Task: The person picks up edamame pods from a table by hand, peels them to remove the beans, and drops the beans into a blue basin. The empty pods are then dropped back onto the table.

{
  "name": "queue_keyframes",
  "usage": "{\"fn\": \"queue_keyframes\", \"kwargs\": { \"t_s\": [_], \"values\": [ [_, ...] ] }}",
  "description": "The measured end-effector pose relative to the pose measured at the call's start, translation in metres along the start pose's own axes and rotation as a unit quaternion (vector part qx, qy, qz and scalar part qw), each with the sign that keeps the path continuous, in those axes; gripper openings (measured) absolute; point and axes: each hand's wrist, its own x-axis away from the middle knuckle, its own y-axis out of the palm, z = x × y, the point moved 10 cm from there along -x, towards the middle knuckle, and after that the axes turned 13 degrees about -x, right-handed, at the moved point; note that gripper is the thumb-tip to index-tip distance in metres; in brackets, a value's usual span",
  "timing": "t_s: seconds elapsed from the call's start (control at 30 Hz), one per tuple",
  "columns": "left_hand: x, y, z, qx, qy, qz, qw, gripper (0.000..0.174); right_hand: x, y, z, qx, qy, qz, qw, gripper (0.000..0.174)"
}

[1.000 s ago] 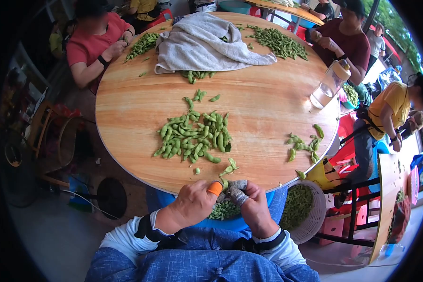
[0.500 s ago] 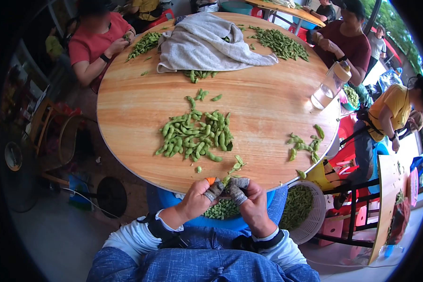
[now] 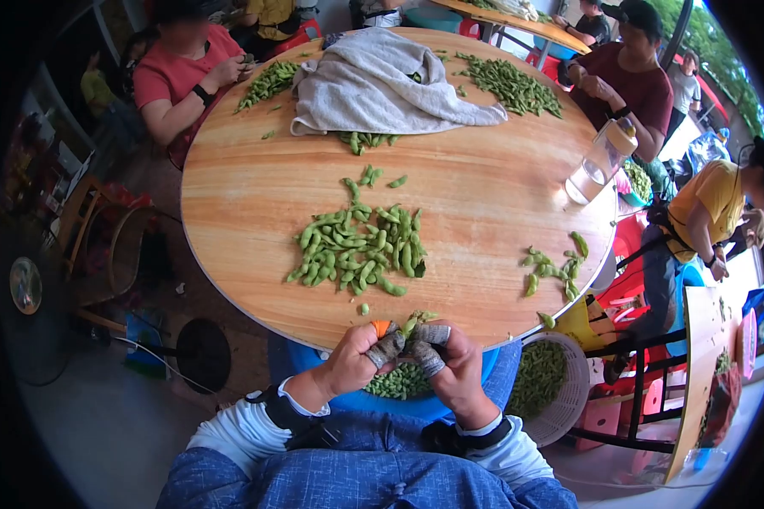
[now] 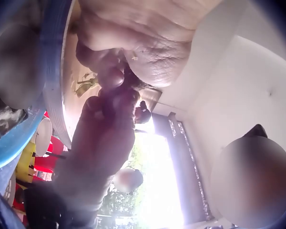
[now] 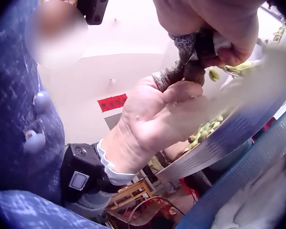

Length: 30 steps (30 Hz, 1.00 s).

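Observation:
In the head view, my left hand (image 3: 346, 365) and right hand (image 3: 460, 373) meet at the table's near edge, fingers curled, pinching a green pod (image 3: 416, 321) between them. Grey coverings wrap digits on both hands, and an orange one is on a left finger. A blue basin (image 3: 429, 407) with green beans (image 3: 399, 382) sits just below the hands. More pods (image 3: 361, 246) lie heaped on the wooden table (image 3: 255, 195). The left wrist view shows my left palm (image 4: 143, 33) close up; fingers hide the contact. In the right wrist view both hands' fingertips meet.
A grey cloth (image 3: 382, 81) covers part of the far table, with pod piles around it. A bottle (image 3: 598, 161) stands at the right edge. A white basket (image 3: 569, 382) of pods is beside my right leg. Several people sit or stand around.
My left hand has turned, so its grey-covered thumb now shows beside the orange-covered finger. The green bits above the fingertips have drawn in against the hands. The head view has shifted slightly.

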Motion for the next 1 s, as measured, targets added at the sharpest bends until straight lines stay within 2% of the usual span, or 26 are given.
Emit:
{"fn": "queue_keyframes", "kwargs": {
  "t_s": [0.1,0.17,0.27,0.37,0.43,0.47,0.53,0.57,0.63,0.67,0.73,0.77,0.87,0.9,0.93,1.0],
  "values": [
    [0.001,-0.007,0.009,-0.070,0.027,0.047,0.996,0.017,-0.001,0.010,-0.017,0.141,-0.077,-0.027,0.987,0.013],
    [0.002,-0.012,0.020,-0.096,0.045,0.098,0.990,0.015,-0.001,0.025,-0.036,0.253,-0.154,-0.048,0.954,0.012],
    [0.001,-0.021,-0.012,-0.053,-0.027,0.138,0.989,0.020,-0.002,0.034,-0.043,0.295,-0.198,-0.053,0.933,0.013],
    [0.003,-0.031,0.012,-0.108,0.015,0.157,0.981,0.020,-0.009,0.016,-0.043,0.239,-0.153,0.004,0.959,0.012],
    [0.007,-0.049,0.029,-0.173,0.048,0.200,0.963,0.019,-0.007,-0.014,-0.049,0.191,-0.143,0.081,0.968,0.011],
    [0.009,-0.059,0.026,-0.203,0.033,0.203,0.957,0.018,-0.004,-0.040,-0.051,0.155,-0.141,0.128,0.969,0.011],
    [0.009,-0.070,0.034,-0.358,0.085,0.210,0.906,0.017,0.007,-0.085,-0.073,0.224,-0.182,0.196,0.937,0.011],
    [0.008,-0.070,0.034,-0.414,0.085,0.219,0.879,0.016,0.013,-0.112,-0.075,0.148,-0.187,0.239,0.941,0.010],
    [0.005,-0.063,0.037,-0.522,0.083,0.235,0.816,0.014,0.027,-0.157,-0.083,0.141,-0.187,0.281,0.931,0.009],
    [0.005,-0.057,0.041,-0.541,0.094,0.240,0.801,0.013,0.037,-0.177,-0.087,0.199,-0.161,0.305,0.917,0.011],
    [0.007,-0.044,0.048,-0.578,0.119,0.251,0.767,0.013,0.058,-0.210,-0.090,0.221,-0.149,0.345,0.900,0.014],
    [0.010,-0.037,0.046,-0.587,0.167,0.251,0.751,0.013,0.065,-0.218,-0.096,0.233,-0.164,0.355,0.890,0.016],
    [0.021,-0.009,0.033,-0.603,0.204,0.158,0.755,0.013,0.087,-0.247,-0.107,0.267,-0.185,0.386,0.863,0.018],
    [0.030,0.004,0.044,-0.589,0.256,0.140,0.754,0.013,0.093,-0.260,-0.110,0.295,-0.181,0.402,0.848,0.018],
    [0.036,0.010,0.047,-0.572,0.275,0.120,0.764,0.013,0.099,-0.270,-0.113,0.321,-0.177,0.417,0.832,0.017],
    [0.046,0.018,0.052,-0.534,0.314,0.081,0.781,0.014,0.108,-0.291,-0.112,0.299,-0.148,0.443,0.832,0.014]
  ]
}}
